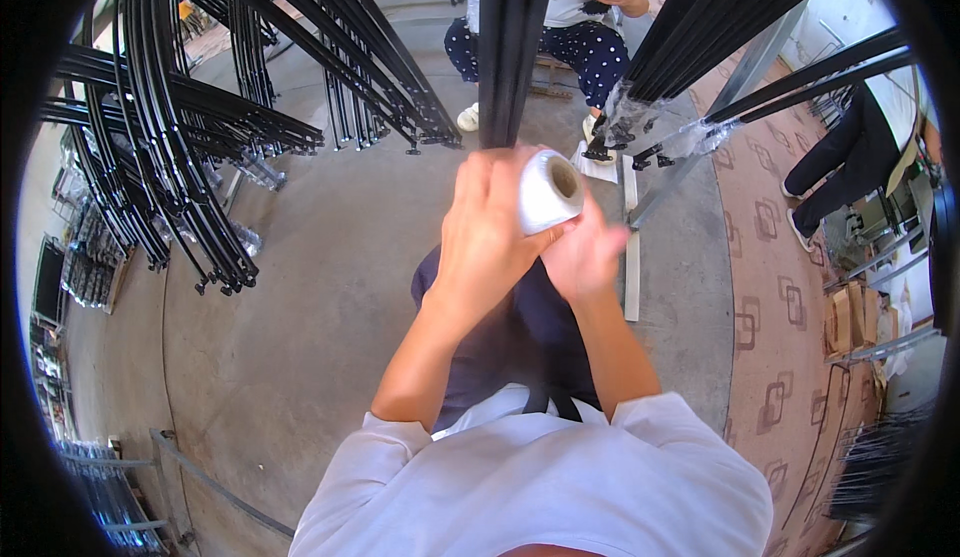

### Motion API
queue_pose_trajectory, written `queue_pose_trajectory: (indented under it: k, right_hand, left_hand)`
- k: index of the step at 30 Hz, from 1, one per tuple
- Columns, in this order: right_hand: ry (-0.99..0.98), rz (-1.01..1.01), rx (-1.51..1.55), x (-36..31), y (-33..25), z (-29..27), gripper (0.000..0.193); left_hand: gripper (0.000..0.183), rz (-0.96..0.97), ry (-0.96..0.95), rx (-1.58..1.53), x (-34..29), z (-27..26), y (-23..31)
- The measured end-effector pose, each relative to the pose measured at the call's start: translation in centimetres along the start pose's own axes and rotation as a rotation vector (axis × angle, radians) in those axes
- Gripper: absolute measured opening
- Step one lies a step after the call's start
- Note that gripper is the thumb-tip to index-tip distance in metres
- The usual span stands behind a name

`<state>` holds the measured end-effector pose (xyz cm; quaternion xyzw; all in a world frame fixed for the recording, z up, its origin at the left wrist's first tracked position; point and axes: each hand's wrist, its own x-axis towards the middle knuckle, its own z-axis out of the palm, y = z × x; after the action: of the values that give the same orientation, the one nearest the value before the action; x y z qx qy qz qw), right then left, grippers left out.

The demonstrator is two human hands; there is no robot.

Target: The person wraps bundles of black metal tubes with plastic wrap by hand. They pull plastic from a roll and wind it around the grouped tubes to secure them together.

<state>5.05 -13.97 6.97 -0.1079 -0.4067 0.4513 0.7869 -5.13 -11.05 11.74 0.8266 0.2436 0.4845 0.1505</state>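
Roll (537,207) of white film, in front of wearer, about mid-frame, tilted, one end facing the camera. Brown core (566,179) is hollow; nothing seen in it. Hands close together at the roll: left hand (478,227) clamped on its left side, thumb along the lower edge; right hand (587,257) on the right, blurred, partly behind the roll, can't tell if it grips.

Black bundle (506,57) of rods comes down right behind the roll and left fingers; its lower end is hidden there. It also blocks part of the view of a seated person (588,52) in dotted trousers.

Containers: box (850,322), cardboard, far right; contents can't be told. Clear wrap (630,117) sits round the lower ends of the right rods (715,27).

Left rods (165,107): many black ones, hanging or slanting, some crossing. Grey post (663,193) slants down right of the hands, near a pale strip (631,282) lying on the concrete floor (300,307). Patterned carpet (760,357) beyond; standing person (845,142) at its far edge, in dark trousers. Metal rail (225,490) lower left, near more bundles (105,497).
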Motion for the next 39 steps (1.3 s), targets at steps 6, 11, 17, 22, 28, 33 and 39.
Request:
queue_pose_trajectory:
  k: [6, 11, 17, 22, 28, 33, 39]
  right_hand:
    - [0.236, 0.093, -0.139, -1.5, -1.9, -0.6, 0.057]
    - [0.199, 0.162, -0.066, -1.4, -2.6, -2.5, 0.046]
    - [0.257, 0.172, -0.151, -1.9, -3.4, -4.6, 0.038]
    - [0.404, 0.189, -0.483, 0.6, -1.5, -11.1, 0.033]
    - [-0.051, 0.498, -0.509, 6.0, 2.8, -9.6, 0.027]
    - [-0.138, 0.515, -0.249, 5.7, 6.3, -8.7, 0.027]
    - [-0.074, 0.43, -0.285, 4.4, 8.2, -6.7, 0.039]
  left_hand:
    - [0.052, 0.156, -0.168, -0.246, -0.1, 1.2, 0.1]
    - [0.047, -0.045, 0.078, -0.456, 1.2, 1.9, -5.6]
    - [0.044, -0.46, -0.303, -1.092, 0.4, 4.9, -7.3]
    - [0.043, -0.366, -0.26, -1.124, -0.3, 5.1, -7.3]
    - [0.022, -0.175, -0.367, -0.696, -0.2, 2.3, -7.8]
    - [0.043, -0.048, 0.099, 0.091, -1.3, 1.9, -7.4]
    - [0.058, -0.584, 0.019, -0.864, -3.5, 3.3, -9.8]
